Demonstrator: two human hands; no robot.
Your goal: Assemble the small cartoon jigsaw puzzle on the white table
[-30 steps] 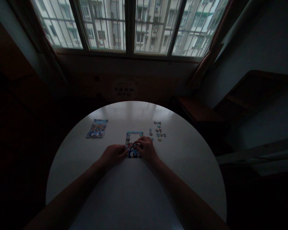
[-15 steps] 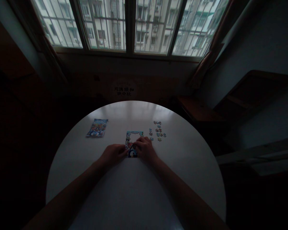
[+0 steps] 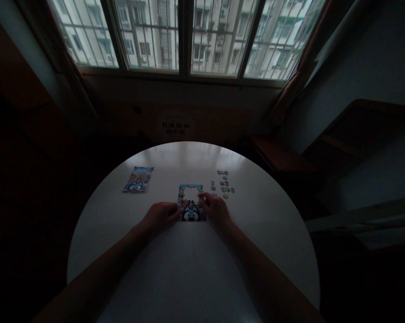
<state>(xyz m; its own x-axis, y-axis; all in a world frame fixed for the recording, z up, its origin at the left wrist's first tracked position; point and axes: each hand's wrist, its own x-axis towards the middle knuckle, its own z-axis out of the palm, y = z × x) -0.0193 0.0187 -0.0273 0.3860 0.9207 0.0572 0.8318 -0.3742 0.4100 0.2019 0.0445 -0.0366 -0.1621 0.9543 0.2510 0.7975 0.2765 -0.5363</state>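
Note:
A small jigsaw puzzle [image 3: 192,216] lies flat on the white table in front of me, its colourful frame and blue cartoon lower part joined around a pale gap in the upper middle. My left hand [image 3: 162,212] rests at its left edge, fingers curled and thumb against the border, gripping it. My right hand [image 3: 216,207] is over the puzzle's right edge, index finger and thumb a little apart, with no piece visible between them. Loose jigsaw pieces [image 3: 225,184] lie to the right, beyond this hand.
A printed picture packet [image 3: 139,179] with a similar blue design lies at the left of the round white table [image 3: 189,269]. Beyond the table's far edge are a wall and a barred window [image 3: 215,40]. A brown wooden surface [image 3: 272,152] stands past the right rim.
My right hand has moved right from the middle of the puzzle to its right edge, uncovering the blue lower part. My left hand stays at the left edge. The view has shifted slightly.

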